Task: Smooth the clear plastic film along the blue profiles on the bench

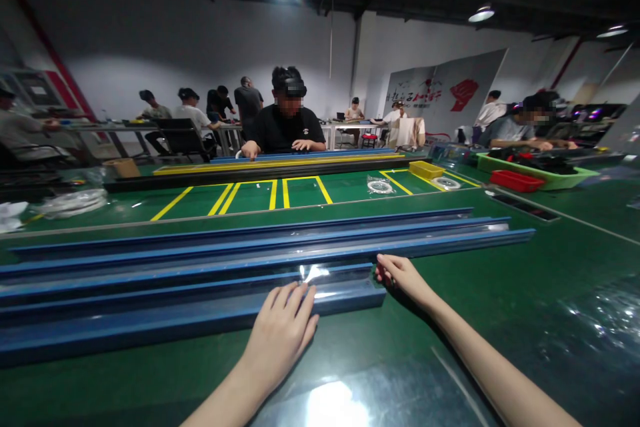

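Note:
Several long blue channel rails (pixel 250 250) lie side by side across the green table (pixel 500 293) in front of me. The nearest, shorter blue rail (pixel 150 317) carries a clear shiny plastic film (pixel 313 273) on top. My left hand (pixel 283 330) rests flat on this rail's near edge, fingers stretched forward and together. My right hand (pixel 400 275) is at the rail's right end, fingers curled and pinching at the end of the film or rail; what exactly they grip is hard to make out.
Across the table a person in black (pixel 285 127) handles more blue and yellow rails (pixel 280 163). Yellow floor-style lines mark the table. A yellow tray (pixel 426 169), tape rolls (pixel 380 185), a red tray (pixel 516 180) and a green bin (pixel 537 173) sit at right. Other people work behind.

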